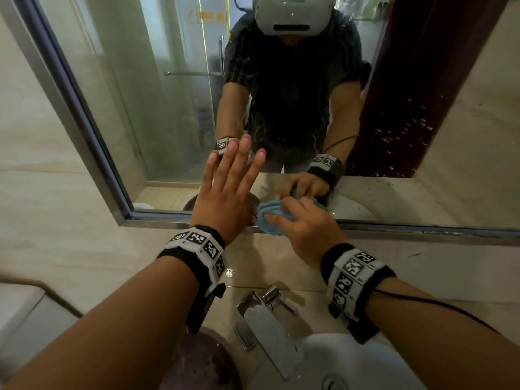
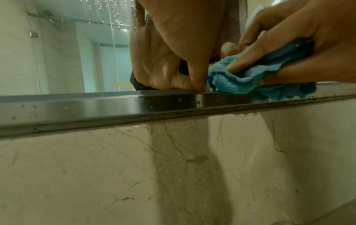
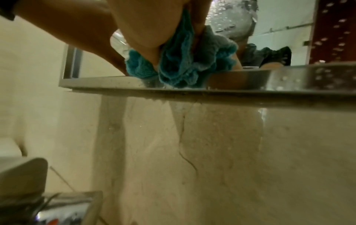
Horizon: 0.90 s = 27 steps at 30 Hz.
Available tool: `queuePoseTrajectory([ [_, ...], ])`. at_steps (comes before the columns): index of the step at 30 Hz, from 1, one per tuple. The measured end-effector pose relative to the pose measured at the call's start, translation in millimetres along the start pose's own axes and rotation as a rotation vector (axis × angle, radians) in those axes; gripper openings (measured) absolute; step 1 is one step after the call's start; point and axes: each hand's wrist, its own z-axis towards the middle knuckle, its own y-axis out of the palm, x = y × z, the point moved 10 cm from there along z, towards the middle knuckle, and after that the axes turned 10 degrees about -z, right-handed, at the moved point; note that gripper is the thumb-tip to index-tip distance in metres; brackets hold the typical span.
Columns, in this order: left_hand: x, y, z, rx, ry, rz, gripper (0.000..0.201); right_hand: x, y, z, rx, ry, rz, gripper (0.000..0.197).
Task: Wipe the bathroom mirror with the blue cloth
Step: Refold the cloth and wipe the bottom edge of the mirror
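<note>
**Cloth bunched at the mirror's bottom edge**

Here the cloth point(image 1: 271, 216) sits crumpled in the middle of the head view, pressed against the lower part of the mirror point(image 1: 174, 114) just above its metal frame point(image 1: 394, 226). In the left wrist view the cloth point(image 2: 240, 80) touches the top of the frame point(image 2: 96, 106), and in the right wrist view its folds point(image 3: 179, 64) spill down onto that same ledge point(image 3: 289, 79).

The right hand point(image 1: 306, 226) grips the cloth, fingers curled round it and the thumb pressed into the bundle. The left hand point(image 1: 225, 192), just left of the cloth, lies flat against the glass with fingers straight and spread, holding nothing; from its wrist camera the left hand point(image 2: 173, 50) has its thumb tip down at the frame beside the cloth.

Both wrists carry black bands with checker-pattern tags. Water spots show on the mirror at upper right. Below the frame is beige marble wall point(image 2: 173, 175). At the bottom of the head view stand a chrome tap point(image 1: 267, 322) and a white basin point(image 1: 365, 367).
</note>
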Motion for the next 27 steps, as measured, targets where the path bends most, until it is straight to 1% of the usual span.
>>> queuePoseTrajectory([
  [3,0.2,1.9,-0.8,-0.032,0.009,-0.009,0.114,20.3,2.8,-19.0,-0.044,0.004,-0.014,0.049],
  [6,0.3,2.3,-1.6,-0.052,0.006,-0.019,0.117,39.5,-1.8,-43.0,-0.049,0.005,-0.014,0.057],
  [8,-0.5,2.0,-1.5,-0.042,0.008,-0.015,0.118,39.7,-0.4,-46.3,-0.055,-0.014,-0.053,0.064],
  [10,-1.5,3.3,-1.5,-0.055,0.005,-0.01,0.123,36.2,-1.1,-35.5,-0.064,-0.064,-0.099,0.07],
  [12,-2.0,3.7,-1.9,-0.065,-0.001,-0.003,0.126,40.4,-14.6,-12.0,-0.04,-0.078,-0.136,0.063],
  [13,-2.2,3.7,-2.2,-0.067,-0.003,0.004,0.127,48.6,-28.7,4.0,0.002,-0.034,-0.138,0.054],
  [15,-2.3,3.6,-2.0,-0.063,-0.003,0.018,0.127,67.1,-63.4,29.6,0.175,0.116,-0.107,0.034],
  [16,-2.3,3.3,-1.9,-0.059,-0.004,0.021,0.125,69.6,-71.4,33.5,0.235,0.17,-0.091,0.03],
  [17,-2.3,3.0,-1.9,-0.058,-0.005,0.021,0.124,63.7,-70.3,31.8,0.249,0.171,-0.098,0.03],
  [18,-1.9,2.9,-2.0,-0.058,-0.007,0.019,0.122,53.1,-55.8,23.1,0.203,0.123,-0.125,0.032],
  [20,-1.3,2.9,-1.6,-0.057,-0.004,0.014,0.12,31.3,-16.9,-8.7,0.012,-0.016,-0.183,0.054],
  [21,-1.3,2.8,-1.5,-0.057,-0.006,0.011,0.12,31.8,-4.5,-24.7,-0.081,-0.043,-0.179,0.063],
  [22,-1.5,2.4,-1.2,-0.055,-0.009,0.009,0.12,38.0,-1.2,-33.8,-0.113,-0.049,-0.161,0.068],
  [23,-1.9,1.8,-1.2,-0.053,-0.014,0.007,0.119,44.9,-2.2,-37.2,-0.115,-0.057,-0.147,0.068],
  [27,-0.9,2.3,-1.8,-0.072,-0.02,0.007,0.121,53.3,-4.6,-30.7,-0.107,-0.065,-0.135,0.058],
])
